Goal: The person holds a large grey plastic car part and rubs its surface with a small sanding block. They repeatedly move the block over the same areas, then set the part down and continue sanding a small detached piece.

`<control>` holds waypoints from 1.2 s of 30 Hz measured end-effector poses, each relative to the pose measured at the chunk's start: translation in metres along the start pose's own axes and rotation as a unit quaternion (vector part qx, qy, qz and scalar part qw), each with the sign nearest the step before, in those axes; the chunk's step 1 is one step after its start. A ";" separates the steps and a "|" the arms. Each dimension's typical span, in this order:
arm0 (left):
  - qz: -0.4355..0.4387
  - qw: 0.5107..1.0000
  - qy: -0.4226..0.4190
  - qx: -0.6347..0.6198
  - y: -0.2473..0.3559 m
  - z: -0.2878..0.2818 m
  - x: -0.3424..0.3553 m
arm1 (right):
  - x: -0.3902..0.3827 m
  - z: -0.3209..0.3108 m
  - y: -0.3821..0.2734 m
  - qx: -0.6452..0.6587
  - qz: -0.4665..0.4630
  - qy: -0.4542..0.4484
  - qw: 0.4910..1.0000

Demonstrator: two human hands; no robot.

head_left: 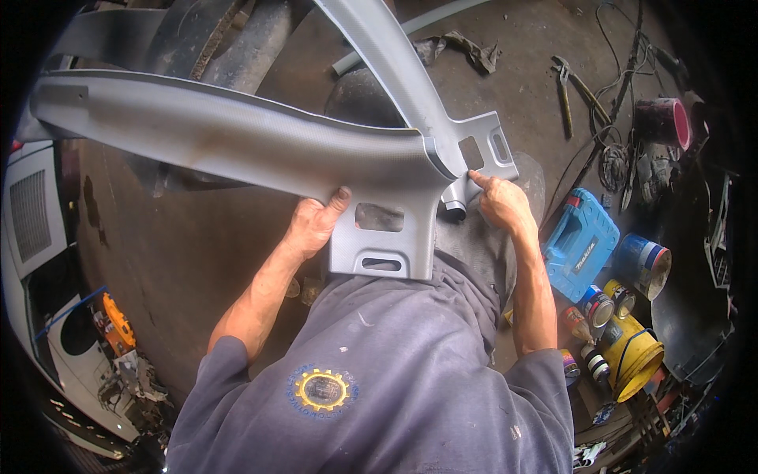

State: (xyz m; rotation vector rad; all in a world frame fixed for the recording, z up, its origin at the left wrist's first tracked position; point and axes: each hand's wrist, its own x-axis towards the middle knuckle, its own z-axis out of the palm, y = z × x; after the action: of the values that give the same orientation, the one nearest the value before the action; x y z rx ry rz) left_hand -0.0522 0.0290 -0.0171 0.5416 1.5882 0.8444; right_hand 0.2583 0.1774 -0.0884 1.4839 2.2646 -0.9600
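My left hand (314,225) grips the lower edge of a long grey textured plastic trim panel (237,146), thumb on top. Its squared end, with a rectangular opening and a smaller slot, rests over my lap. A second grey trim panel (399,75) runs up beyond it, ending at the right in a plate with similar cut-outs. My right hand (504,207) is on that plate's near edge, index fingertip beside the opening and other fingers curled, partly hidden. The two panels overlap near the curved end of the front one.
A blue tool case (580,245), cans (643,265), a yellow bucket (632,359), a pink container (662,124), pliers (568,99), cables and a pale tube (410,28) lie on the floor (166,284). An orange tool (118,322) and white panels (30,213) are at left.
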 end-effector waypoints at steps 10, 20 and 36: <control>0.003 1.000 -0.003 -0.007 -0.006 -0.002 0.003 | 0.001 0.009 0.008 -0.018 -0.048 0.042 0.998; 0.001 1.000 -0.007 -0.021 -0.003 -0.001 0.002 | 0.001 0.012 0.009 -0.029 -0.046 0.036 0.998; 0.031 0.999 -0.028 -0.014 -0.002 -0.001 0.002 | -0.019 0.007 -0.005 -0.049 -0.029 -0.020 0.998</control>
State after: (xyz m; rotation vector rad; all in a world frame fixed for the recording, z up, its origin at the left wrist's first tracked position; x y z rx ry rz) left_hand -0.0530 0.0293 -0.0204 0.5920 1.5136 0.8888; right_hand 0.2612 0.1579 -0.0809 1.3538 2.3021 -0.8725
